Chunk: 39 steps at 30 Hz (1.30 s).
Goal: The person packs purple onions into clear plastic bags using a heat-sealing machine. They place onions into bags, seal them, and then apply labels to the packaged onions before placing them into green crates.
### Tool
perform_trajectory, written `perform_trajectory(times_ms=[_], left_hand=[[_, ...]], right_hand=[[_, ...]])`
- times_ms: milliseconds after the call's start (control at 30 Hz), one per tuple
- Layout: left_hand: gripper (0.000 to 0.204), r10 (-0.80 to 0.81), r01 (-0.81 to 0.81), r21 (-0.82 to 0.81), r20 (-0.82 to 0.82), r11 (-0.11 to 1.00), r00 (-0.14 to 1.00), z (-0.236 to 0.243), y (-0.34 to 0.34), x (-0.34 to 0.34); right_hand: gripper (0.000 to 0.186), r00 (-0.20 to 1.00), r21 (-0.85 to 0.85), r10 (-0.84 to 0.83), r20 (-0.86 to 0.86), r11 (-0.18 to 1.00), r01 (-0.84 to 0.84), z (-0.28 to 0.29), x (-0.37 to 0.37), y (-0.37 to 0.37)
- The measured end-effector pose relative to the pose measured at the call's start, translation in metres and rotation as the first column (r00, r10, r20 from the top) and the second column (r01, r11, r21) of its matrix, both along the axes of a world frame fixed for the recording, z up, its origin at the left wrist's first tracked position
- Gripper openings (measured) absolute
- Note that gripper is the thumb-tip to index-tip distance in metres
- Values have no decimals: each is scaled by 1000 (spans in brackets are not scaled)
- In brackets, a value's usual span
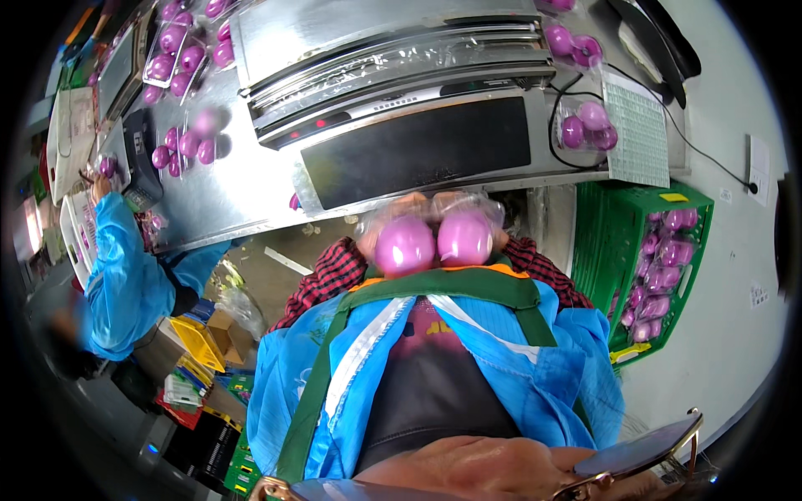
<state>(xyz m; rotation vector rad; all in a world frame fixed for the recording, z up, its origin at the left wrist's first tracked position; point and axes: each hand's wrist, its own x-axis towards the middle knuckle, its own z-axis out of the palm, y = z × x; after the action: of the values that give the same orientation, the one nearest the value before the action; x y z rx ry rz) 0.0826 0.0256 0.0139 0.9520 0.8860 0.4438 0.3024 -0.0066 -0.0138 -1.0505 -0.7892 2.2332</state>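
Observation:
Close in front of my chest is a clear plastic pack holding two large, round, shiny purple onions (404, 245). My left hand (370, 238) grips its left side, and my right hand (499, 238) grips its right side. Clear film covers part of my fingers, which curl around the far side of the pack. The onions hide most of both palms. Just beyond the pack lies the front edge of a steel table, with a wrapping machine (401, 104) and its black plate (418, 153) on top.
Packed onions (185, 144) lie on the table's left, others (589, 125) at its right beside a printed sheet (635, 125) and a cable. To my right stands a green crate (601, 250) of wrapped onions. A co-worker in blue (125, 275) reaches toward a scale (142, 154) at left.

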Motion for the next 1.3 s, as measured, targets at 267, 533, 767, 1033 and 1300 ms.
perform_trajectory(times_ms=[267,533,767,1033,1300], left_hand=[[83,123,-69,-154,379,986,917,110,20,-1],[73,264,-192,-365,158,911,952,77,39,51],[90,-361,322,162,423,933,831,109,47,181],[52,-384,425,-119,263,897,885,81,35,221],[47,-319,336,-138,133,932,939,70,35,232]], right_hand=[[36,688,-203,-301,-660,954,223,33,-6,25],[80,688,42,-539,-487,772,634,114,51,-2],[54,114,-222,-914,-390,213,952,130,150,-15],[47,-399,73,-912,97,-393,917,104,416,-147],[23,-127,-3,-981,146,-129,992,-23,482,-162]])
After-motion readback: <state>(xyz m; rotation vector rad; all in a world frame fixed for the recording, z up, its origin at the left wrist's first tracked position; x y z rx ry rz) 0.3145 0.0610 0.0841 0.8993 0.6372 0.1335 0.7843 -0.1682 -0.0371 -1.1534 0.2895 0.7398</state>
